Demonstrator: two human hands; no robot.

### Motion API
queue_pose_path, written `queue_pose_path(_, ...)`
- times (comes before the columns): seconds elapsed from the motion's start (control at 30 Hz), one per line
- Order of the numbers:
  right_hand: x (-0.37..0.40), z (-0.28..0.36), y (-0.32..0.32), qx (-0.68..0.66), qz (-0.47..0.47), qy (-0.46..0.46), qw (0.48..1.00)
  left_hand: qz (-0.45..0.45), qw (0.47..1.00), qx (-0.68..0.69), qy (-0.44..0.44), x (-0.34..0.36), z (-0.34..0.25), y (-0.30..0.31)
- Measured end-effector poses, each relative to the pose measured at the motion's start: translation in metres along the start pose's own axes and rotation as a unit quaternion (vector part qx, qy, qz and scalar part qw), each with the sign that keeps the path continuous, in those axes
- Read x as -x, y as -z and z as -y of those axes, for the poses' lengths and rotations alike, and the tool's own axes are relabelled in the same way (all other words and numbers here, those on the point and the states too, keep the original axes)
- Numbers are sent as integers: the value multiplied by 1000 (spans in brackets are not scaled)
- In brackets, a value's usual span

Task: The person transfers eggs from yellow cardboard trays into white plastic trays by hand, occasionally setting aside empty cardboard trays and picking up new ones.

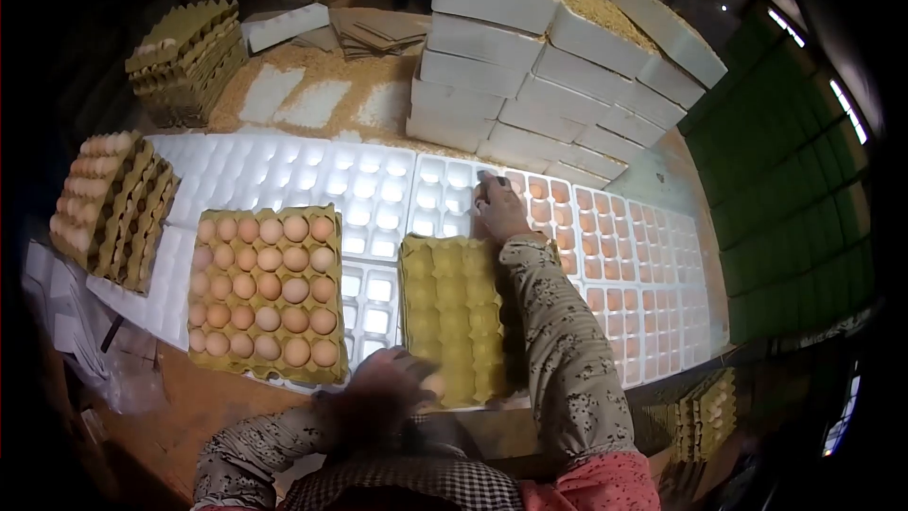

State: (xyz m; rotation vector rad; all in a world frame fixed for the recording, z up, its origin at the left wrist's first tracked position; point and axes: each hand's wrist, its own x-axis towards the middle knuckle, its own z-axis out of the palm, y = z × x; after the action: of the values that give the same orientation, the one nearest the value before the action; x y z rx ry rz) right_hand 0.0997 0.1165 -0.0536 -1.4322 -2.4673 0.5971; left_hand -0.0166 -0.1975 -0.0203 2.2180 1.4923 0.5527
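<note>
My right hand (501,208) reaches to the far row of a white foam tray (441,197), its fingers bent down together over a cell; what they hold, if anything, is hidden. Eggs fill the cells just right of it. Under that forearm lies a greenish pulp egg carton (445,298) with bare cups. Smeared by motion, my left hand (383,388) is at the carton's near left corner, beside a single egg (433,386). To the left, a full pulp carton (268,286) of brown eggs rests on the foam trays.
Stacked cartons with eggs (99,199) lean at the left edge. Behind stand more pulp cartons (184,61) and tall stacked white foam boxes (492,57) topped with husk-like filling. Egg-filled foam trays (643,265) extend right, towards a green wall (785,199). More cartons (705,416) sit lower right.
</note>
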Motion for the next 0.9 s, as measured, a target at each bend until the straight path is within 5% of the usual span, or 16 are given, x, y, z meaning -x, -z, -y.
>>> queue_pose_path(0.07,-31,-37,-30,80,134,10,988,22,972,161,168,-19,11,40)
queue_pose_path(0.1,-27,-33,-24,79,131,9,988,-49,964,189,182,-29,15,59)
queue_pose_path(0.13,-15,-21,-9,13,78,19,997,-91,962,157,202,-46,18,75)
queue_pose_path(0.23,34,-18,17,-67,-108,128,984,-252,963,51,75,-122,77,55)
queue_pose_path(0.27,83,-28,38,-80,-133,97,983,-210,972,-75,78,-176,110,18)
queue_pose_path(0.33,139,-53,53,0,-168,46,985,11,978,-119,169,-215,124,10)
queue_pose_path(0.37,169,-66,56,36,-171,-12,985,21,974,-91,206,-222,141,-9)
queue_pose_path(0.43,220,-83,52,-35,-37,-188,981,69,980,10,187,-223,137,1)
queue_pose_path(0.47,236,-83,46,19,8,-206,978,0,977,48,207,-218,149,-13)
queue_pose_path(0.73,231,-98,60,-152,8,-234,960,-151,940,115,284,-213,151,-9)
queue_pose_path(0.83,248,-119,109,-181,-52,-209,959,-229,878,348,235,-194,158,19)
queue_pose_path(0.9,272,-196,143,-253,-81,-247,932,-236,836,440,229,-170,152,50)
